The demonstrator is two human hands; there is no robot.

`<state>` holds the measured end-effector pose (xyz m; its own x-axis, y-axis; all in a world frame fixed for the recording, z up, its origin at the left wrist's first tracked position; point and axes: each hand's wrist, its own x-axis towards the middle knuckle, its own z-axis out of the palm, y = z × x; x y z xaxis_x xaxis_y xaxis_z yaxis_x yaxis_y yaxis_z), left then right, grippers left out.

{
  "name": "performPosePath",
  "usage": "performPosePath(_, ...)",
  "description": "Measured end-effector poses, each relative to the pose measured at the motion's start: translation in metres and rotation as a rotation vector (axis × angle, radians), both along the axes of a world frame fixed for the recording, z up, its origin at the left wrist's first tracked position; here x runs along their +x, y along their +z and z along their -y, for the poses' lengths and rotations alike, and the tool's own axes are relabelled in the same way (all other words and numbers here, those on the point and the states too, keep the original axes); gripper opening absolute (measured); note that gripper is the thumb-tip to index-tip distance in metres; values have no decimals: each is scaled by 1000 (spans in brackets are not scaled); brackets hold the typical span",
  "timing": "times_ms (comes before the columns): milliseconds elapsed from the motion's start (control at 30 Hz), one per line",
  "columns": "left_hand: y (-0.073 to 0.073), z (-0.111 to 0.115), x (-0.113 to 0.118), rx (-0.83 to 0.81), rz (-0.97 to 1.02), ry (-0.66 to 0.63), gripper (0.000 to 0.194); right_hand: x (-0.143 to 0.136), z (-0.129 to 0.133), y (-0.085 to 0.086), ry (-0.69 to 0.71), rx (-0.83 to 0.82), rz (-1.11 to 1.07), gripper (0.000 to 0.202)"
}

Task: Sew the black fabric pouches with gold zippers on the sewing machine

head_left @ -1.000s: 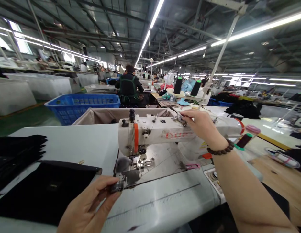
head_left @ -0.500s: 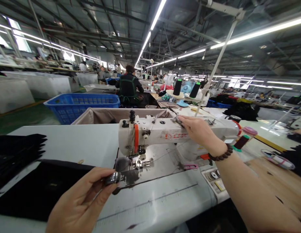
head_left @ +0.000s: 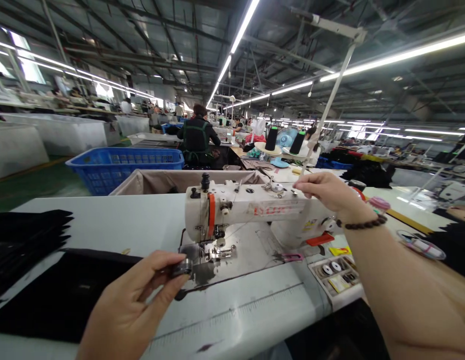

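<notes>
Between thumb and fingers of my left hand (head_left: 137, 305) is a small round metal bobbin case (head_left: 182, 268), held just left of the needle area. The white sewing machine (head_left: 242, 202) stands in front of me with its presser foot (head_left: 219, 251) over the metal plate. My right hand (head_left: 328, 192) is at the right part of the machine's top, thumb and fingertips pinched together; whatever they hold is too small to make out. To the left of that hand, a small white bobbin (head_left: 277, 187) sits at the metal winder on the machine top.
Black fabric (head_left: 63, 290) lies at the left, beside a dark stack (head_left: 26, 245). A parts tray (head_left: 335, 277) with bobbins and pink-handled snips (head_left: 292, 257) are at the right. Behind stand a cloth-lined bin (head_left: 157, 182), a blue basket (head_left: 123, 162) and a seated person (head_left: 198, 135).
My right hand has moved right along the machine top, away from the winder, uncovering the white bobbin there. My left hand still holds the bobbin case, slightly farther right.
</notes>
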<state>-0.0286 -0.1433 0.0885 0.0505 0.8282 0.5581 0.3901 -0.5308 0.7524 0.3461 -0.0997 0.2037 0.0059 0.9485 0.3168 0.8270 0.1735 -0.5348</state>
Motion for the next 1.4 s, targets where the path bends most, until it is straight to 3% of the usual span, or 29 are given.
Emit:
performPosePath(100,9,0,18,126,-99,-119,13,-5,-25,7,-86,-25,150,21)
performPosePath(267,16,-6,39,188,-169,-151,13,-29,-45,11,-189,33,341,16)
performPosePath(367,18,-11,45,154,-177,-173,14,-43,-42,17,-145,74,428,19)
performPosePath(467,19,-16,50,127,-173,-192,13,-49,-35,25,-49,19,525,9)
performPosePath(800,24,-22,70,84,-139,-261,14,-51,-35,32,-79,26,696,18)
performPosePath(1133,22,-25,77,41,-121,-296,13,-59,-31,30,-65,93,690,21)
performPosePath(1267,23,-26,75,30,-103,-307,13,-55,-16,46,106,-36,643,13)
performPosePath(1400,24,-26,74,15,-106,-308,12,-34,-14,54,-28,-132,779,15)
